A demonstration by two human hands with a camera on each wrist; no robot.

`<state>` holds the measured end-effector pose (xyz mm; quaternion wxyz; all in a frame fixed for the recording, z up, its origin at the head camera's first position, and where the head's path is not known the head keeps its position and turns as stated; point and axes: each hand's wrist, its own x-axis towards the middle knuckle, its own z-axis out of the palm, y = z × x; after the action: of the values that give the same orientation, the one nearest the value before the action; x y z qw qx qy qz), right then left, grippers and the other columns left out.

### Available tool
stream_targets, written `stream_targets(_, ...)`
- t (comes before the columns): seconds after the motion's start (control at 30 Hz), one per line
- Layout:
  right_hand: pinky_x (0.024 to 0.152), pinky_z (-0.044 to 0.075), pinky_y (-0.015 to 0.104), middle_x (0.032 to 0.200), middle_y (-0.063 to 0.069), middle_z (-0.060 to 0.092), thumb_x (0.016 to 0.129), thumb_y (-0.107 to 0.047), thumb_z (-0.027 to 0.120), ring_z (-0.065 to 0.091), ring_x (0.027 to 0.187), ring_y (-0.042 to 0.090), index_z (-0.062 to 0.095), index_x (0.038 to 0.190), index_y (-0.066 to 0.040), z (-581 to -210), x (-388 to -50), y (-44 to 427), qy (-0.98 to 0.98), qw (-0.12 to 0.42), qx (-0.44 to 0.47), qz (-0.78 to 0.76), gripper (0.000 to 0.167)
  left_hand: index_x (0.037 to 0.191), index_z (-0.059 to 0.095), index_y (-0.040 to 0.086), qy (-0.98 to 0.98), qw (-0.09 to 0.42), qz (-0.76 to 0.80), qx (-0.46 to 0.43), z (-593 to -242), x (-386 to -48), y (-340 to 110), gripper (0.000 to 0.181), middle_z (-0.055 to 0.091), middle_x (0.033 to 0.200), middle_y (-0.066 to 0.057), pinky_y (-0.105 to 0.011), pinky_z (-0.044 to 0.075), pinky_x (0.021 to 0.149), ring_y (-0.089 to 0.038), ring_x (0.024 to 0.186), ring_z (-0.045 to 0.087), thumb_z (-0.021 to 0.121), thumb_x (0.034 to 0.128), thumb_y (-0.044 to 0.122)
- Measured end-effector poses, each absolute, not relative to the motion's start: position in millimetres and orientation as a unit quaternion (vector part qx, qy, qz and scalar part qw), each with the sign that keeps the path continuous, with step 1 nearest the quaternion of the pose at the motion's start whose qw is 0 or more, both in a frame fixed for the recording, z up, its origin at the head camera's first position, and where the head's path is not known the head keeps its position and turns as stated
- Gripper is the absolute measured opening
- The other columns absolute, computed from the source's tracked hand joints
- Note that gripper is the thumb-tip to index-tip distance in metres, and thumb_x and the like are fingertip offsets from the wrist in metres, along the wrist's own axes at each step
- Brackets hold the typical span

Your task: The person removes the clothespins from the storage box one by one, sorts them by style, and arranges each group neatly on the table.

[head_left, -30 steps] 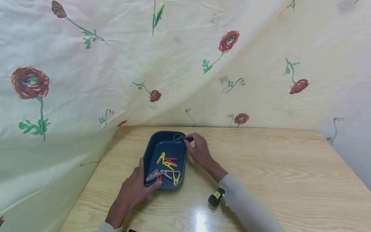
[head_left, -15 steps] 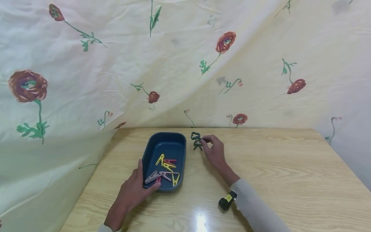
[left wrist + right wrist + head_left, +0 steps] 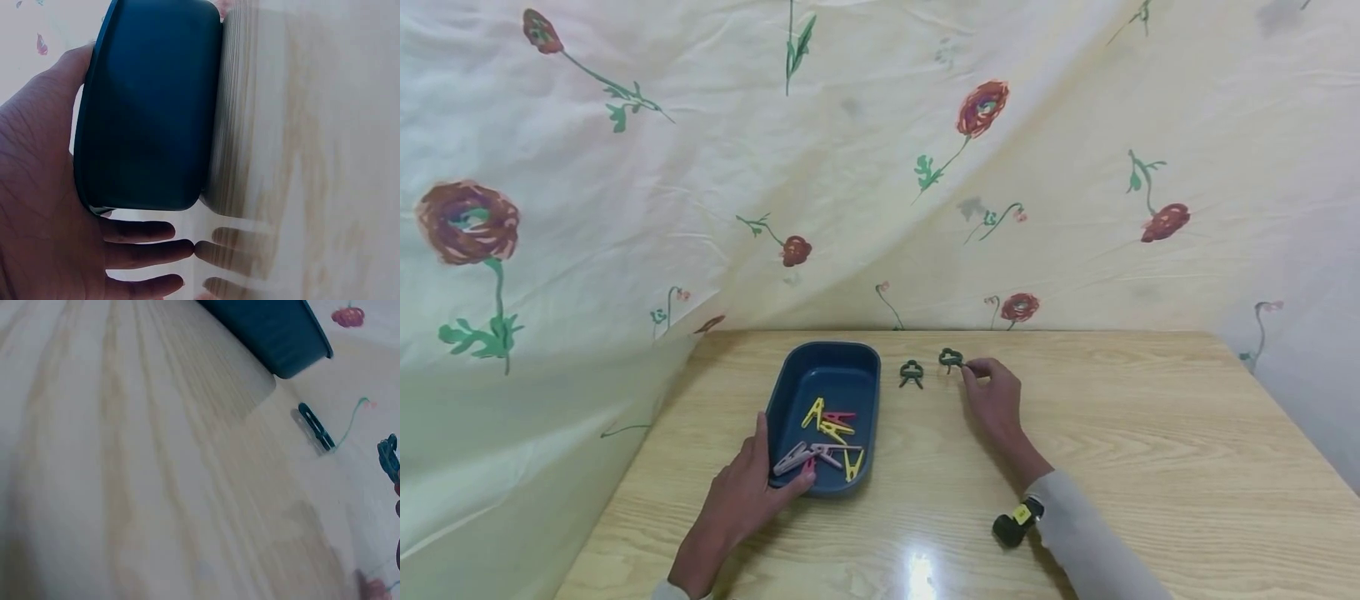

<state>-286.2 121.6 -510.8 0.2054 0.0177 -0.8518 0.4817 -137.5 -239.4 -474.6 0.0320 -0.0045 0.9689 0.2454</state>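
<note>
One dark green clip [image 3: 951,362] is pinched between the thumb and fingertips of the right hand [image 3: 995,400], which comes at it from four o'clock. That grip is closed to a narrow pinch; whether the clip touches the wooden table [image 3: 1135,433] I cannot tell. A second clip [image 3: 912,374] rests on the table at about eight o'clock from the first, apart from it, legs toward six.

Beyond that, again toward eight, sits the blue tray [image 3: 835,383]. Its clothespins gather from the centre toward six: yellow ones [image 3: 852,475], lilac ones [image 3: 792,459] and a red one [image 3: 838,416] among them. The left hand [image 3: 737,496] rests on the tray's seven-to-eight o'clock corner, spread wide, thumb laid over the rim and the fingers in the left wrist view reaching nearly straight.

A black device [image 3: 1011,527] sits at the right wrist, near six o'clock from that hand. Flowered cloth [image 3: 850,167] hangs across twelve o'clock.
</note>
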Motion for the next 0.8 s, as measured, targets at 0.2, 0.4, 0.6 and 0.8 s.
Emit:
stream_targets(0.2, 0.080, 0.050, 0.042, 0.100, 0.013, 0.069, 0.097, -0.016, 0.063, 0.064, 0.093, 0.028, 0.068, 0.107, -0.002, -516.4, -279.1, 129.8, -0.862, 0.152, -0.041, 0.482, 0.018, 0.160, 0.000, 0.004, 0.968, 0.039, 0.249, -0.010, -474.5, -134.5, -241.9, 0.119, 0.033, 0.154, -0.027, -0.062, 0.041, 0.099, -0.044, 0.130, 0.047, 0.057, 0.0838, 0.075)
stream_targets(0.4, 0.086, 0.045, 0.047, 0.101, 0.014, 0.068, 0.098, -0.016, 0.058, 0.062, 0.095, 0.031, 0.068, 0.108, -0.002, -521.8, -276.0, 132.2, -0.905, 0.159, -0.065, 0.390, 0.020, 0.160, -0.001, 0.005, 0.967, 0.040, 0.251, -0.014, -472.8, -133.0, -245.3, 0.119, 0.032, 0.155, -0.026, -0.062, 0.040, 0.101, -0.043, 0.133, 0.045, 0.056, 0.0833, 0.077)
stream_targets(0.6, 0.084, 0.039, 0.053, 0.097, 0.018, 0.064, 0.092, -0.013, 0.057, 0.056, 0.093, 0.036, 0.071, 0.099, 0.003, -524.2, -273.9, 137.3, -0.928, 0.173, -0.055, 0.325, 0.023, 0.160, -0.002, 0.006, 0.967, 0.041, 0.252, -0.014, -473.4, -132.8, -245.4, 0.120, 0.030, 0.156, -0.025, -0.061, 0.039, 0.102, -0.044, 0.135, 0.042, 0.056, 0.0831, 0.077)
stream_targets(0.8, 0.077, 0.041, 0.052, 0.096, 0.018, 0.060, 0.087, -0.011, 0.059, 0.054, 0.091, 0.036, 0.073, 0.095, 0.004, -521.9, -272.9, 144.9, -0.927, 0.174, -0.060, 0.328, 0.022, 0.160, -0.004, 0.008, 0.961, 0.049, 0.270, -0.017, -473.3, -135.5, -239.8, 0.122, 0.029, 0.157, -0.027, -0.062, 0.037, 0.103, -0.046, 0.135, 0.041, 0.057, 0.0813, 0.079)
